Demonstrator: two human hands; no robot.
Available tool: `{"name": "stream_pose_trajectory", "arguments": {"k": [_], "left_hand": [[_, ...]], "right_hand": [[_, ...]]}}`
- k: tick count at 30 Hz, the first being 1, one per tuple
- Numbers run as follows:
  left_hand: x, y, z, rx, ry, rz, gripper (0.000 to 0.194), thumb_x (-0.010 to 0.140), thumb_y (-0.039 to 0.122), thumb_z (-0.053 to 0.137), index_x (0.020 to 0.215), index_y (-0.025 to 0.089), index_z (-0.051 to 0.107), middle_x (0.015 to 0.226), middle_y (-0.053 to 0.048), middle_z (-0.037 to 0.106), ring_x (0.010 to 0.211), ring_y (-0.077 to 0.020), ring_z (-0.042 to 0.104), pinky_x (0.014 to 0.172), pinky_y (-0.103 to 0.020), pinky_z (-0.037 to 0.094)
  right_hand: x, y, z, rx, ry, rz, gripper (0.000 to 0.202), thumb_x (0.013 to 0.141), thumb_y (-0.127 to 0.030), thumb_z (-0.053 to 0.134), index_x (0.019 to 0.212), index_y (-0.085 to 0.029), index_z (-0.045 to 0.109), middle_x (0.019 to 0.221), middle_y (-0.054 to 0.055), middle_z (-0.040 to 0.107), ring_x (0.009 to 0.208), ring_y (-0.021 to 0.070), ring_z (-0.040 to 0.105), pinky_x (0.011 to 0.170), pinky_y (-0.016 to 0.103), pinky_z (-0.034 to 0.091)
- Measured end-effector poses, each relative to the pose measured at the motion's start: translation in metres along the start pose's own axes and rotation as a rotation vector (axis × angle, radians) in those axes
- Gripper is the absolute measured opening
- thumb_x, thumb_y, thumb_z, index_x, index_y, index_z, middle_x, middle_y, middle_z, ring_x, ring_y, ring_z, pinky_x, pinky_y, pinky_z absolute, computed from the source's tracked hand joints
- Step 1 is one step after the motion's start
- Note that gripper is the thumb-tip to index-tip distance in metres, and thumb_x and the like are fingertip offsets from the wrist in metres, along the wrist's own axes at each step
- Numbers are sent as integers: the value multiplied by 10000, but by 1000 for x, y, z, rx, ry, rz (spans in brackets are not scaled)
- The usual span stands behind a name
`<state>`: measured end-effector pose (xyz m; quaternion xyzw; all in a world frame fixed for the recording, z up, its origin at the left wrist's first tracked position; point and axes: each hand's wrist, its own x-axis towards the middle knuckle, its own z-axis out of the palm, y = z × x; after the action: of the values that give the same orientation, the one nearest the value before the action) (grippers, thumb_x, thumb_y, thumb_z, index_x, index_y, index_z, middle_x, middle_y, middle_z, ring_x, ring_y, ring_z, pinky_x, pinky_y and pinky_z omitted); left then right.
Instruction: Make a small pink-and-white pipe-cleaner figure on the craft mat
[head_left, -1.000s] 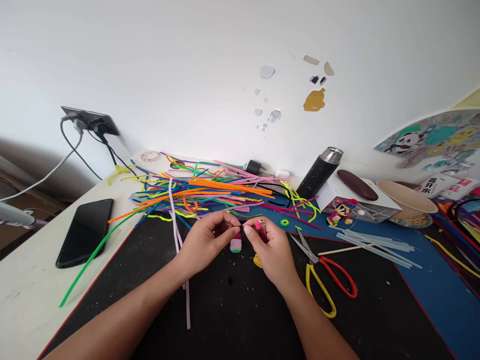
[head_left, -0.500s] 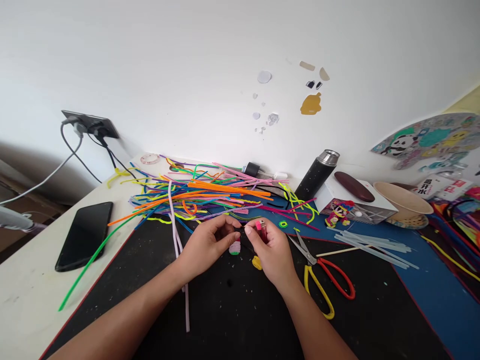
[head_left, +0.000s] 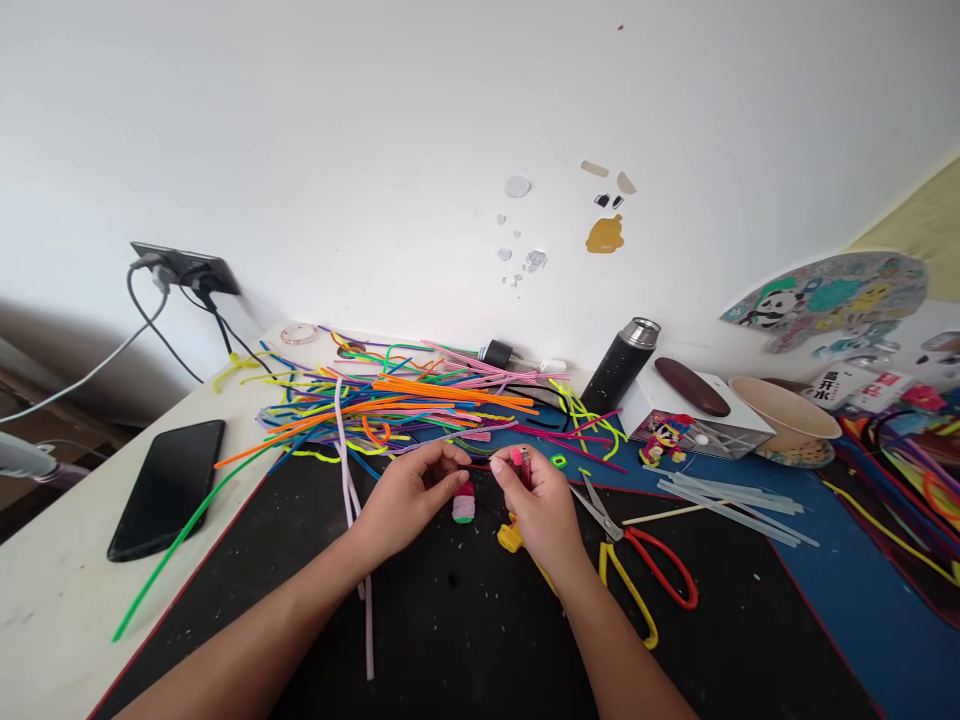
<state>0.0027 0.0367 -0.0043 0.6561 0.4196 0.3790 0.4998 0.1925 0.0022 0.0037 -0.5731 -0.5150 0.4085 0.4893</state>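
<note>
My left hand (head_left: 416, 495) is closed, thumb and forefinger pinching one end of a thin dark strand (head_left: 480, 465). The strand's other end meets the fingertips of my right hand (head_left: 536, 510). That hand is curled around a small red lighter (head_left: 525, 463) with a pink button and a metal top. Just below the left fingertips lies a little pink and red pipe-cleaner piece (head_left: 463, 506) with a green end. A coiled yellow piece (head_left: 510, 536) rests beside my right hand, partly covered by it.
Colourful pipe cleaners (head_left: 420, 395) are heaped behind the hands. Open scissors (head_left: 611, 530) lie to the right, near translucent glue sticks (head_left: 739, 505). A black flask (head_left: 621, 365), a white box (head_left: 739, 430) and a small figure (head_left: 666, 440) stand behind. A phone (head_left: 169, 490) lies left.
The view has tilted upward slightly and shifted right. My fingertips are a little farther apart, showing more of the strand. More of the yellow piece shows beside my right hand.
</note>
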Motion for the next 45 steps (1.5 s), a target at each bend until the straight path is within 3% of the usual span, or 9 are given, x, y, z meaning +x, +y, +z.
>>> {"name": "stream_pose_trajectory", "arguments": {"k": [45], "left_hand": [[-3, 2, 3, 127, -21, 43, 173, 939, 362, 625, 988, 214, 702, 781, 0, 692, 715, -179, 655, 696, -276, 511]], "right_hand": [[0, 2, 1, 11, -16, 14, 330, 916, -536, 683, 899, -207, 680, 585, -73, 409, 517, 129, 363, 477, 250, 300]]}}
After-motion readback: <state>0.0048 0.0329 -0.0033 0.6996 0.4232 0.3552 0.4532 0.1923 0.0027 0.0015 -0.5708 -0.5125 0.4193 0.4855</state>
